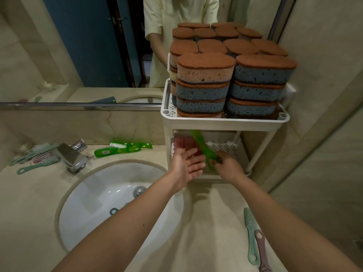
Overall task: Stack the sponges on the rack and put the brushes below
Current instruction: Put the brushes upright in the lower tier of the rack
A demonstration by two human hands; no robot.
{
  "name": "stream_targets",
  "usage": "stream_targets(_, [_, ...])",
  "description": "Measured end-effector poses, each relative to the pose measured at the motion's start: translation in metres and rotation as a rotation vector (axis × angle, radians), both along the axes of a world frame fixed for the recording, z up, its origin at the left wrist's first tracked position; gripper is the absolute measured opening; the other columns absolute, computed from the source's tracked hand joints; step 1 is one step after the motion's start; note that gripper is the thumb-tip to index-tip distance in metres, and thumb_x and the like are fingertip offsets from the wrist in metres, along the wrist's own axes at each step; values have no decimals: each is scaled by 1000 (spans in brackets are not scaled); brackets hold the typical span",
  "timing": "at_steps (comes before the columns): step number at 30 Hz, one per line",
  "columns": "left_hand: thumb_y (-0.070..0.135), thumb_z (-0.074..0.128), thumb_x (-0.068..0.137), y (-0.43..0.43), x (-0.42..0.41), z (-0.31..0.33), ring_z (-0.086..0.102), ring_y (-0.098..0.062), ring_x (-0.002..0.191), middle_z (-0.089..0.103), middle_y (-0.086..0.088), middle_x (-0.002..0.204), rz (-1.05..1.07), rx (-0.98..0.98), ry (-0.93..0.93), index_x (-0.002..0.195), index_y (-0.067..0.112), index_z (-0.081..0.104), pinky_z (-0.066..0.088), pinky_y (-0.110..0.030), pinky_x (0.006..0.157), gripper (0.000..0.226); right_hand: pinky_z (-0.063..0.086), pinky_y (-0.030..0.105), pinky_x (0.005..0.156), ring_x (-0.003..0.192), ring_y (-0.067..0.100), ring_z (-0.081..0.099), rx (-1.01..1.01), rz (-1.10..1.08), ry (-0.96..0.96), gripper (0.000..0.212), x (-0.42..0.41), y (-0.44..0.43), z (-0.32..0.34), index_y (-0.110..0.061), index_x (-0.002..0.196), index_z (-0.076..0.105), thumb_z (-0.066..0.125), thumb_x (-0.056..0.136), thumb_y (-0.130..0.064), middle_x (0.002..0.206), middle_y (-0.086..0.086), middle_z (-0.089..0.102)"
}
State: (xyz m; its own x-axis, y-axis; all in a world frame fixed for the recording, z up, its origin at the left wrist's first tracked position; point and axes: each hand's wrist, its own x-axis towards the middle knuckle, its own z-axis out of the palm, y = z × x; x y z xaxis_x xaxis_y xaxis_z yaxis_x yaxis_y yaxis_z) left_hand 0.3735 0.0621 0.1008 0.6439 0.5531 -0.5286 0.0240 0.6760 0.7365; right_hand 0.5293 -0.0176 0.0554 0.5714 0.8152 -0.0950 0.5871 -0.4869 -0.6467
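Observation:
Brown-topped sponges [206,75] stand in stacks on the top shelf of a white rack [224,120] beside the sink. My right hand [228,166] grips the handle of a green brush [202,148], which slants up into the lower shelf [224,145]. My left hand [186,165] is open, fingers straight, at the front of that shelf, just before the red brushes [184,143] standing inside. More green brushes [121,149] lie on the counter behind the sink.
A white sink [94,195] and chrome tap [72,158] lie to the left, with teal combs [37,156] beside the tap. A teal brush [251,236] and a mauve one [262,250] lie on the counter near right. A mirror backs the counter.

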Motion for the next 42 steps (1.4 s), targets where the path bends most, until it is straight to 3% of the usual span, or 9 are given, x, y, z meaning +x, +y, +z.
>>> stream_targets(3, [24, 35, 101, -1, 0, -2, 59, -21, 110, 60, -5, 126, -62, 216, 128, 138, 17, 48, 51, -32, 84, 40, 40, 22, 58, 75, 10, 58, 57, -58, 126, 11, -6, 6, 1, -27, 103, 61, 62, 92, -25, 96, -1, 66])
stream_targets(6, [15, 42, 98, -3, -2, -9, 52, -19, 121, 57, -5, 131, -103, 326, 196, 141, 18, 46, 47, -33, 96, 43, 52, 25, 68, 87, 17, 65, 161, -139, 340, 34, -19, 18, 5, -26, 117, 57, 70, 86, -18, 102, -1, 64])
stream_targets(14, [39, 37, 103, 13, -5, -21, 61, -23, 113, 67, -11, 120, -78, 290, 221, 127, 14, 57, 42, -41, 107, 41, 57, 30, 49, 62, 22, 65, 169, -348, 782, 9, -50, 58, 4, -7, 83, 58, 64, 88, -12, 80, 13, 66])
stream_targets(22, [58, 24, 99, 24, 0, -18, 45, -17, 129, 51, -1, 141, -76, 356, 305, 143, 26, 42, 30, -33, 111, 57, 49, 33, 53, 56, 21, 60, -1, -293, 519, 20, -49, 75, -10, -13, 63, 64, 64, 82, -22, 64, 7, 64])
stream_targets(28, [63, 24, 96, 17, -6, -24, 39, -6, 124, 38, 5, 150, -121, 382, 319, 148, 29, 34, 23, -24, 96, 63, 48, 28, 50, 47, 16, 60, -107, -260, 448, 25, -44, 84, -20, -13, 60, 64, 63, 83, -25, 56, 3, 65])
stream_targets(31, [64, 20, 96, 14, -9, -28, 30, -10, 138, 31, 4, 155, -149, 381, 313, 151, 33, 28, 19, -24, 99, 64, 52, 31, 57, 54, 19, 63, -139, -191, 388, 25, -43, 87, -24, -12, 64, 70, 61, 83, -26, 66, 7, 71])
stream_targets(35, [65, 17, 96, 12, -13, -31, 30, 0, 124, 35, 6, 154, -138, 390, 295, 150, 35, 27, 17, -22, 98, 63, 56, 36, 74, 73, 24, 69, -133, -79, 394, 23, -45, 84, -29, -18, 69, 73, 59, 86, -11, 78, 8, 73])
stream_targets(38, [68, 17, 94, 12, -18, -34, 25, -7, 140, 31, 7, 156, -139, 380, 294, 151, 35, 25, 16, -24, 98, 66, 57, 40, 81, 83, 28, 70, -115, -48, 366, 27, -46, 78, -28, -16, 77, 75, 52, 84, -3, 87, 10, 74])
stream_targets(42, [63, 24, 97, 10, -25, -37, 35, -15, 138, 44, 5, 147, -87, 421, 328, 145, 25, 42, 23, -25, 102, 65, 53, 37, 85, 92, 26, 66, 51, -160, 317, 24, -54, 67, -18, -19, 86, 72, 52, 85, -6, 99, 8, 73])
